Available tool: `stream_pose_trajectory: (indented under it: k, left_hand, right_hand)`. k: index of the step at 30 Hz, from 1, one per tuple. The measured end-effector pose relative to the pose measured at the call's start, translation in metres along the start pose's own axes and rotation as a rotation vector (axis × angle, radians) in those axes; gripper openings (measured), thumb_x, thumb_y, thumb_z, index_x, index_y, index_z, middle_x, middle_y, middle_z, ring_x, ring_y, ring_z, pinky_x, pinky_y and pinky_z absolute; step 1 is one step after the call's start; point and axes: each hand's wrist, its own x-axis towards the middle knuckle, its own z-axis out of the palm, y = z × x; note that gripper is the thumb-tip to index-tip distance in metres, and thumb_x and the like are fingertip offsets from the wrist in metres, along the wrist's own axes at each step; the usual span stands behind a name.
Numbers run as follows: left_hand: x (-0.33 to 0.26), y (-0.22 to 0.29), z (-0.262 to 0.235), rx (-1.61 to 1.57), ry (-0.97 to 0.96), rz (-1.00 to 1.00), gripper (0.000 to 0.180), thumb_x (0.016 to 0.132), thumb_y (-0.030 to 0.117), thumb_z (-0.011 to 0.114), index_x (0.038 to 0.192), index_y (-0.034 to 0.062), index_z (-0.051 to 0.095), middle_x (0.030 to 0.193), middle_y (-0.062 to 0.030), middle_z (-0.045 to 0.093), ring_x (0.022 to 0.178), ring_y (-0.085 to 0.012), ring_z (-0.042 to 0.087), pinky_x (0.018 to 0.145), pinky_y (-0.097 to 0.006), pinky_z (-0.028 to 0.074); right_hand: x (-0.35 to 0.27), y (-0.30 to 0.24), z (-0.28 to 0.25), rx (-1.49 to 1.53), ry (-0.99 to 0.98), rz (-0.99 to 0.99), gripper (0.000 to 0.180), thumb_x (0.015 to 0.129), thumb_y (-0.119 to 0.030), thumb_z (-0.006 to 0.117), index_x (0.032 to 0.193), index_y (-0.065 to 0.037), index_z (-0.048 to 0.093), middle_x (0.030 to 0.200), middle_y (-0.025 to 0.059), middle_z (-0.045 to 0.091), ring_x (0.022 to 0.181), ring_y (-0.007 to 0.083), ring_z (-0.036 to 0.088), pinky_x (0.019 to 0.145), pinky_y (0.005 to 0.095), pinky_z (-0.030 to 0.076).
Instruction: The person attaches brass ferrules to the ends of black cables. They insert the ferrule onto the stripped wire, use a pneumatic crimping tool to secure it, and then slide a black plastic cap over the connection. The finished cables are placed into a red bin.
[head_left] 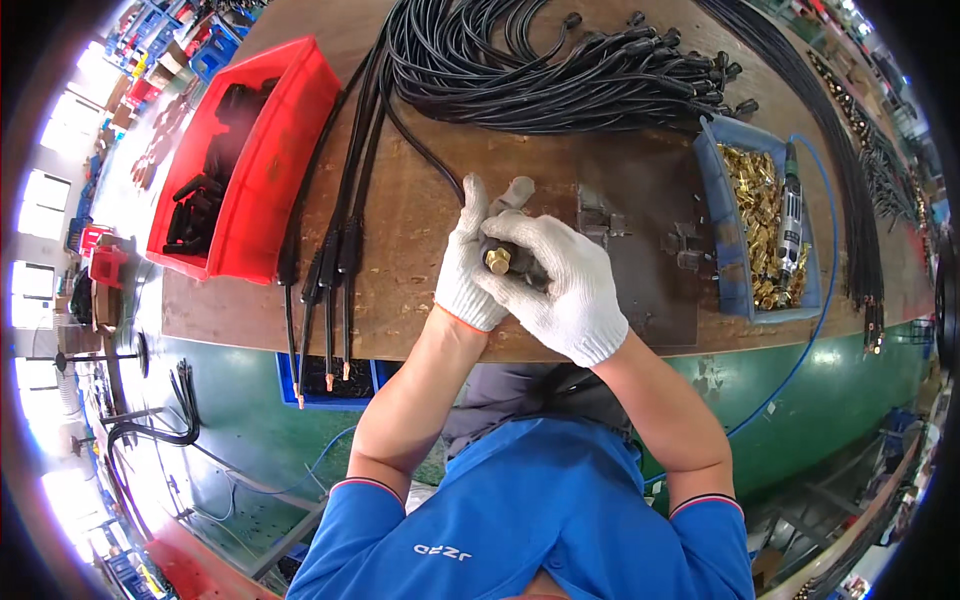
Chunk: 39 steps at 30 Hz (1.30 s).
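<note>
Near the middle of the table's front edge, my two hands in white knit gloves come together around a black cable connector with a brass hex end (498, 261). My left hand (468, 275) is closed round it from the left side. From the right, my right hand (568, 285) wraps its fingers and thumb about the same piece. Much of the connector's body is hidden by the gloves. A black cable (425, 150) runs from behind my left hand up to the large bundle of black cables (560, 85) at the back of the table.
A red bin (262, 200) of black sleeves stands at the left. At the right, a blue bin (735, 250) holds brass fittings, with a silver air tool (791, 225) on top and a blue hose (828, 200) running off it. Several cables with bare copper ends (346, 250) overhang the front edge.
</note>
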Motion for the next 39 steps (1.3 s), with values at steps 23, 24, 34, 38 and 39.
stream_pose_trajectory:
  k: [23, 24, 34, 38, 39]
  left_hand:
    - [-0.137, 0.031, 0.007, 2.236, 0.924, 0.929, 0.028, 0.092, 0.021, 0.08, 0.117, 0.0101, 0.075, 0.11, -0.0145, 0.076, 0.094, -0.0357, 0.075, 0.084, -0.044, 0.059]
    - [-0.147, 0.039, 0.004, 2.329, 1.05, 0.925, 0.028, 0.093, 0.025, 0.079, 0.116, 0.0102, 0.075, 0.11, -0.0148, 0.076, 0.099, -0.0367, 0.075, 0.088, -0.046, 0.058]
    - [-0.145, 0.044, -0.006, 2.211, 0.936, 0.565, 0.043, 0.091, 0.018, 0.069, 0.133, 0.0131, 0.06, 0.101, -0.025, 0.076, 0.087, -0.0441, 0.076, 0.08, -0.053, 0.06]
    - [-0.102, 0.005, 0.017, 1.873, 0.549, 0.558, 0.023, 0.095, 0.015, 0.067, 0.116, 0.0065, 0.071, 0.097, -0.0199, 0.077, 0.085, -0.029, 0.079, 0.078, -0.038, 0.06]
    - [-0.087, -0.001, 0.011, 1.753, 0.492, 0.517, 0.021, 0.096, 0.014, 0.067, 0.115, 0.0066, 0.072, 0.096, -0.0197, 0.077, 0.083, -0.0268, 0.078, 0.076, -0.037, 0.059]
  right_hand:
    - [-0.047, 0.044, -0.042, 0.197, -0.197, 0.458, 0.025, 0.103, -0.012, 0.072, 0.124, 0.003, 0.074, 0.103, 0.0067, 0.077, 0.088, 0.0102, 0.07, 0.081, 0.0269, 0.057]
    - [-0.055, 0.046, -0.041, 0.249, -0.188, 0.48, 0.025, 0.103, -0.011, 0.072, 0.124, 0.003, 0.074, 0.103, 0.0069, 0.077, 0.088, 0.0099, 0.07, 0.081, 0.0268, 0.057]
    - [-0.052, 0.037, -0.042, 0.175, -0.185, 0.449, 0.024, 0.1, -0.012, 0.075, 0.12, 0.0, 0.075, 0.104, 0.0141, 0.079, 0.093, 0.0189, 0.076, 0.084, 0.0319, 0.059]
    - [-0.044, 0.017, -0.044, 0.029, -0.437, 0.408, 0.041, 0.104, -0.031, 0.07, 0.129, 0.001, 0.073, 0.112, 0.0233, 0.079, 0.103, 0.0298, 0.079, 0.089, 0.0398, 0.059]
    - [-0.04, 0.012, -0.044, -0.021, -0.498, 0.416, 0.047, 0.104, -0.038, 0.068, 0.131, 0.0, 0.072, 0.114, 0.025, 0.078, 0.105, 0.0352, 0.078, 0.09, 0.0424, 0.059]
